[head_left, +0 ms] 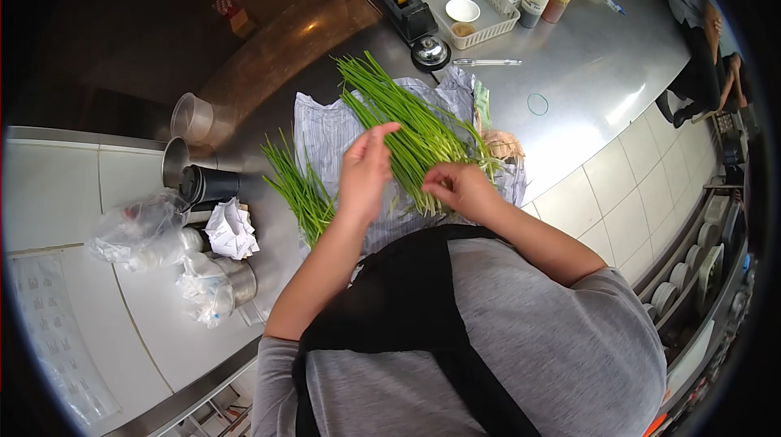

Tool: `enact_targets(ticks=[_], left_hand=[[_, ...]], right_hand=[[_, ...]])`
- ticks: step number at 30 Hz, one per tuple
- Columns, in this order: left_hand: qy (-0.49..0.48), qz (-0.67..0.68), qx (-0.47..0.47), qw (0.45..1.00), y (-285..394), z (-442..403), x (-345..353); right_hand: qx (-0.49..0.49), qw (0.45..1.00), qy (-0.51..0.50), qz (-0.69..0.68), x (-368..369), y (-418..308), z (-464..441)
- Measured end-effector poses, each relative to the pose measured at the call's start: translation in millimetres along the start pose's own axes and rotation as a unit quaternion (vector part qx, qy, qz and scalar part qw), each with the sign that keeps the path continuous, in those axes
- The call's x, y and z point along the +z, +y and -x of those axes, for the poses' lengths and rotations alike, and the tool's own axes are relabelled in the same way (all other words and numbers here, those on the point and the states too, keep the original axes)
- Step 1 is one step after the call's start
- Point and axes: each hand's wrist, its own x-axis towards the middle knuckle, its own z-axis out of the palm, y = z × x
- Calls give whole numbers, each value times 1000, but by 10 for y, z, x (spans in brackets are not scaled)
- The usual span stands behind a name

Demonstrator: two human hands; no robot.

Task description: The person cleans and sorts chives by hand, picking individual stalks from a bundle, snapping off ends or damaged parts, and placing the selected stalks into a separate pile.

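Observation:
A large bunch of long green chives (407, 116) lies on crumpled grey-striped paper (321, 124), its pale ends toward me. My left hand (366, 173) is raised over the bunch's left side, index finger stretched out and the others partly curled; nothing shows in it. At the pale ends, my right hand (465, 189) has thumb and fingertips drawn together in a pinch. Whatever is between them is too small to make out. A smaller pile of chives (297, 189) rests left of my left forearm. Beside the paper's right edge sits a brownish crumpled bundle (504, 144).
Beyond the paper are a call bell (430, 53), a tape dispenser (407, 14), a pen (488, 62) and a white basket (488, 34). A rubber band (538, 104) lies on the steel counter (586, 71). Black cups (213, 185) stand left; another person (704, 55) is far right.

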Motion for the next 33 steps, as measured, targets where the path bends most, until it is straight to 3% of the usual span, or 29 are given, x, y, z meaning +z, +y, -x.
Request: enact_targets(ticks=[2,6,8,13,15,19,21,22,23,24,25,27,28,29,30,33], left_hand=[[73,-32,-4,997,28,41,-276],[183,-2,-41,982,-170,218,-1042],[299,26,-62,952,-235,349,-1254],[317,-54,-48,946,-332,573,-1370],[317,-87,-29,944,-354,635,-1335],[310,-163,44,936,-454,678,-1500],[312,-192,60,928,-482,711,-1562],[334,-285,88,894,-411,726,-1490],[353,-376,114,849,-350,738,-1432],[358,-374,113,848,-314,745,-1405],[349,-380,132,846,-285,742,-1379],[342,-382,154,844,-227,682,-1272],[249,-344,98,900,-207,627,-1171],[152,-299,39,941,-192,574,-1049],[112,-236,-2,965,-152,516,-832],[49,-25,-73,996,-221,328,-315]], right_hand=[[-128,964,111,206,-81,168,-76],[-134,930,134,314,-160,265,-219],[-141,921,136,336,-110,332,-337],[-172,914,106,352,129,231,-565],[-116,905,40,406,236,259,-626],[-74,900,22,428,287,298,-718],[-43,928,18,369,203,248,-719],[-47,928,13,369,149,206,-703],[-41,958,15,285,85,157,-681],[-34,979,17,198,37,124,-661],[-37,979,14,199,4,105,-637],[-7,1000,2,21,-53,75,-587],[-10,1000,0,24,-67,73,-572],[7,998,-17,-61,-70,76,-551],[27,988,-34,-146,-65,76,-521],[55,973,-82,-208,-68,-46,-418]])
